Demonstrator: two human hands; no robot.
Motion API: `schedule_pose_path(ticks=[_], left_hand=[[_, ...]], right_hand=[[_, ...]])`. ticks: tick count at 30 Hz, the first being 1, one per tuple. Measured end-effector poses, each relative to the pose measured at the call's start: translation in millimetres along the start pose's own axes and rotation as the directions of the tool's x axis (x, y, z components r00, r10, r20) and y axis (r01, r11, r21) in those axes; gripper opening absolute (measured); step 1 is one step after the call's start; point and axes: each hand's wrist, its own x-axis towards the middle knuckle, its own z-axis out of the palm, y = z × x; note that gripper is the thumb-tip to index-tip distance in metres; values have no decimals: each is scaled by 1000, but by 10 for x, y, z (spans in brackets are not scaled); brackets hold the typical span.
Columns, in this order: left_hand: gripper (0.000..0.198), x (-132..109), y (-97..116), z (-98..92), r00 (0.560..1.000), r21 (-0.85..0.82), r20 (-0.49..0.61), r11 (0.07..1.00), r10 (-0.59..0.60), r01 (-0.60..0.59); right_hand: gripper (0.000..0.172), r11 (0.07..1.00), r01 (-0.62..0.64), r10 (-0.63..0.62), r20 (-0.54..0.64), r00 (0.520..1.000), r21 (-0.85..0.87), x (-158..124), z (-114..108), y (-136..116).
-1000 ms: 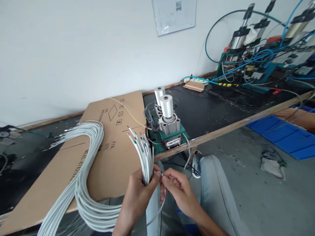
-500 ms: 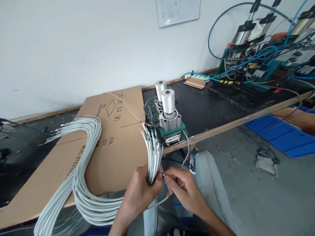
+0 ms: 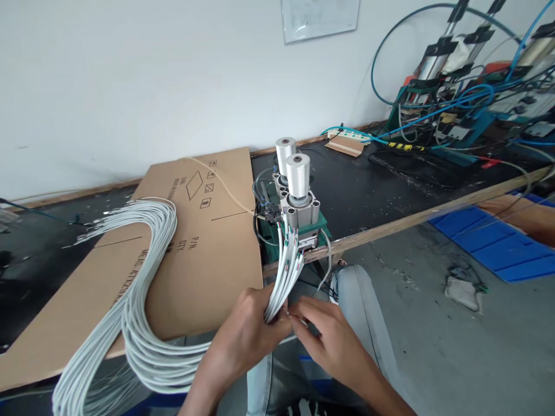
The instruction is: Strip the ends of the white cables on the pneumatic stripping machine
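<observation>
My left hand (image 3: 255,323) is closed round a bundle of white cables (image 3: 284,280), whose stripped ends with small coloured wires fan upward toward the bench edge. Close beside it, my right hand (image 3: 327,332) pinches a single white cable (image 3: 289,338) at the left thumb; its tip is mostly hidden by the fingers. The long body of the bundle (image 3: 147,289) loops left over the cardboard and hangs below its edge. Just beyond the cable ends stands a pneumatic fixture (image 3: 299,202) with two knurled silver cylinders on a green base.
A flat cardboard sheet (image 3: 208,248) covers the left of the black bench (image 3: 347,196). More pneumatic machines (image 3: 442,86) with blue hoses stand at the back right, near a power strip (image 3: 349,134). A blue bin (image 3: 494,240) sits on the floor at right.
The cable ends in my left hand have tilted to the right, now overlapping the front of the fixture. My right hand stays close to the left, and its pinched cable tip is less visible.
</observation>
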Motion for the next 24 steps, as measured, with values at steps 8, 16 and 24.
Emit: schedule_pose_path(ticks=[8, 16, 24], left_hand=[[26, -23, -57, 25, 988, -255, -77, 960, -137, 113], [35, -57, -89, 92, 974, -385, -83, 908, -209, 162], [15, -27, -72, 66, 987, -188, -71, 974, -142, 127]], right_hand=[[35, 833, -206, 288, -85, 954, 513, 11, 160, 82], [36, 815, -190, 277, -81, 957, 548, 47, 308, 20], [31, 968, 122, -155, -142, 978, -219, -24, 166, 66]])
